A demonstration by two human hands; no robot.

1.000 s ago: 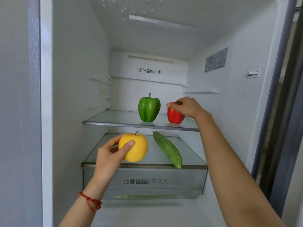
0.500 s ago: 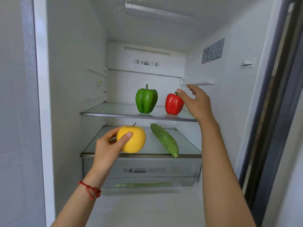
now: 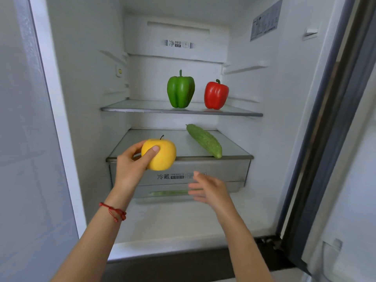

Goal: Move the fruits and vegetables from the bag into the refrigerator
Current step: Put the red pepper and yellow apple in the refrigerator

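I look into the open refrigerator. My left hand [image 3: 132, 165] grips a yellow apple [image 3: 161, 154] at the front edge of the lower glass shelf [image 3: 234, 156]. A bumpy green cucumber [image 3: 204, 140] lies slanted on that shelf to the apple's right. On the upper glass shelf [image 3: 142, 107] a green bell pepper [image 3: 180, 90] and a red bell pepper [image 3: 216, 95] stand upright side by side. My right hand [image 3: 209, 190] hovers blurred in front of the crisper drawer, fingers spread, holding nothing. The bag is out of view.
A grey crisper drawer [image 3: 223, 171] with a printed label sits below the lower shelf. The white fridge floor [image 3: 173, 222] lies beneath it. The fridge door's dark edge [image 3: 325, 139] stands at the right, a pale wall panel [image 3: 26, 139] at the left.
My right hand let go of the red pepper on the upper shelf and dropped down to the drawer front. My left hand kept hold of the apple, drawing slightly toward the shelf's front edge.
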